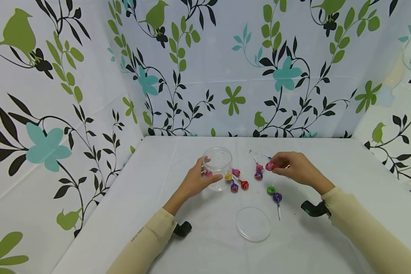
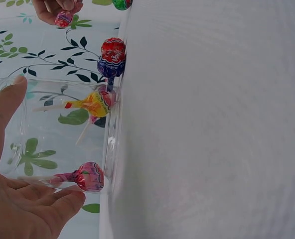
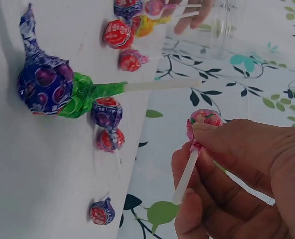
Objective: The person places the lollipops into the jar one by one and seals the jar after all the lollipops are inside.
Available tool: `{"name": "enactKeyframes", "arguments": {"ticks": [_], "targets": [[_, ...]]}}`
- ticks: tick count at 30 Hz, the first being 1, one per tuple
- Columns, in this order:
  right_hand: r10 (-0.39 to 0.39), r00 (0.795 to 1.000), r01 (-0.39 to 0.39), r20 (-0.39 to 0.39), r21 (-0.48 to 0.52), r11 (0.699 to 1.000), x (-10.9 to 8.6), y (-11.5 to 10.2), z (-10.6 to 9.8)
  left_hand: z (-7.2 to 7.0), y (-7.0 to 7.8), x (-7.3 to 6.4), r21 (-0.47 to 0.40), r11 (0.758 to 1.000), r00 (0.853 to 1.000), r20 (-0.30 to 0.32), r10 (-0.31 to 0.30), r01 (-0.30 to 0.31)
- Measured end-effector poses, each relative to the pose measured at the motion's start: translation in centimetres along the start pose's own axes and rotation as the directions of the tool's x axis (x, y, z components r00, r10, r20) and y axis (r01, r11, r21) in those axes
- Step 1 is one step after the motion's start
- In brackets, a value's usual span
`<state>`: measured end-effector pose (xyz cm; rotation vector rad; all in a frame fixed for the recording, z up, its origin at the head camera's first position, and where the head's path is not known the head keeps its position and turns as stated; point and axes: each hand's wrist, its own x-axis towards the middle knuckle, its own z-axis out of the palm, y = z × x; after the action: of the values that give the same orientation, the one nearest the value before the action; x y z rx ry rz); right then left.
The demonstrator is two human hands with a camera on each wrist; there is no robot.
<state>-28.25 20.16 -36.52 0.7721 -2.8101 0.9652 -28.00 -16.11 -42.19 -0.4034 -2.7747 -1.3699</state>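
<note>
A clear plastic jar (image 1: 217, 167) stands on the white table, its top uncovered. My left hand (image 1: 196, 179) holds it from the left side, thumb in front. Inside are a yellow-wrapped lollipop (image 2: 96, 103) and a pink one (image 2: 90, 177). To the right of the jar, above the table, my right hand (image 1: 294, 166) pinches a pink-wrapped lollipop (image 3: 206, 122) between thumb and fingers, just below its candy head. Its white stick points down along the fingers. Another white stick (image 3: 252, 190) shows beneath the thumb.
Red, pink and purple lollipops (image 1: 244, 185) lie against the jar's right side. More lie near the right hand, including a green one (image 1: 271, 190) and a purple one (image 1: 277, 197). A round clear lid (image 1: 253, 224) rests in front. Patterned cloth (image 1: 205, 76) hangs behind the table.
</note>
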Motion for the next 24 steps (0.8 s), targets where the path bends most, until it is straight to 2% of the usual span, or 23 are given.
{"name": "enactKeyframes", "arguments": {"ticks": [14,24], "targets": [[-0.041,0.999,0.041,-0.029,0.023,0.999,1.4,-1.7,0.2,0.1,0.0,-0.1,-0.004,1.0,1.0,0.001,0.01,-0.01],[-0.11,0.991,0.115,-0.082,0.06,0.992,3.3,-4.3,0.4,0.1,-0.1,0.0,-0.003,1.0,1.0,-0.004,0.014,-0.014]]}}
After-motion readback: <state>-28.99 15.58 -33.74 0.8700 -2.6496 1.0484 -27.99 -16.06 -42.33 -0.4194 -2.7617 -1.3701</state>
